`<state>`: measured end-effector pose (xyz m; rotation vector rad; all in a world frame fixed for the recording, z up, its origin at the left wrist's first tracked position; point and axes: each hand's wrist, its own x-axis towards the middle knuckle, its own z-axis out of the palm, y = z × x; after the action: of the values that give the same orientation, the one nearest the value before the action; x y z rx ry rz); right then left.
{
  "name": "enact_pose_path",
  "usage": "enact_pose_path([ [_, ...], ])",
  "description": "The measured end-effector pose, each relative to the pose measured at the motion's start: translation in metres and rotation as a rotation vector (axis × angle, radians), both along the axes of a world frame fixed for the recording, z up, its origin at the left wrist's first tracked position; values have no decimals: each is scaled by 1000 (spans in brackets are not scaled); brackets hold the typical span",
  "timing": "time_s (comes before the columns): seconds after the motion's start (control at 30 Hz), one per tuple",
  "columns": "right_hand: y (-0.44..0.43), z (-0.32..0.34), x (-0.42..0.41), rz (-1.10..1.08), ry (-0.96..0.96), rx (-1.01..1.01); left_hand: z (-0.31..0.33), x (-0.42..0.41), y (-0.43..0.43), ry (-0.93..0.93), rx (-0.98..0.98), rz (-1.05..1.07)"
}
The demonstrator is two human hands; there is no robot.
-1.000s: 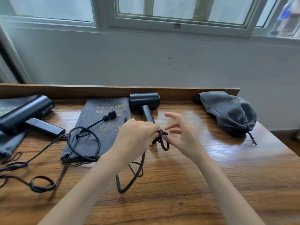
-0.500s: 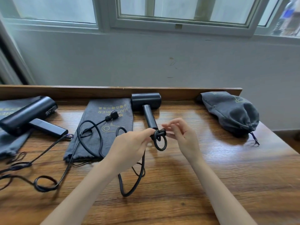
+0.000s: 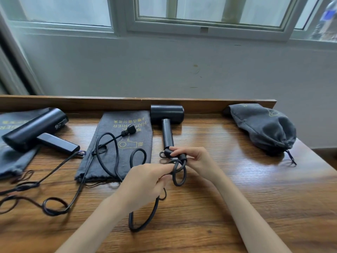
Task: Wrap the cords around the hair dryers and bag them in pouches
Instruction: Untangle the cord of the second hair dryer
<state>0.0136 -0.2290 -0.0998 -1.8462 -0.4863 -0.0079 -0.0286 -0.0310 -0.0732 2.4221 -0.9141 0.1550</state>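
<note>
Black and matte, the middle hair dryer lies flat on the wooden table, its short barrel against the raised back ledge and lying across, left to right. Its slim handle runs lengthwise toward us.

At the handle's near end, our right hand pinches a few small coils of its cord between thumb and fingertips. Our left hand, just beside it, has its fingers curled round the same cord, and a loop hangs between the two hands. The slack drops toward us, then trails left over a flat grey pouch, where the plug rests.

We count two hair dryers: the second hair dryer sits at far left, barrel angled up to the right, with its own cord snaking loose over the wood. We count three pouches: the flat one, another pouch under the second dryer, and a filled pouch with its mouth drawn closed at far right.
</note>
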Motion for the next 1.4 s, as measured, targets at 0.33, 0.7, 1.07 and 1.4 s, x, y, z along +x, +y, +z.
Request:
enact_pose_path([
  [0.33, -9, 13, 0, -208, -387, -337, 5, 7, -5, 231, -89, 76],
  [0.7, -24, 39, -29, -131, -194, -201, 16, 21, -28, -78, 249, 293],
  [1.07, -3, 28, -39, -288, -209, -173, 7, 14, -43, 256, -296, 165],
  [1.4, -9, 21, -39, -284, -121, 9, 19, 21, -30, 342, -338, 235],
])
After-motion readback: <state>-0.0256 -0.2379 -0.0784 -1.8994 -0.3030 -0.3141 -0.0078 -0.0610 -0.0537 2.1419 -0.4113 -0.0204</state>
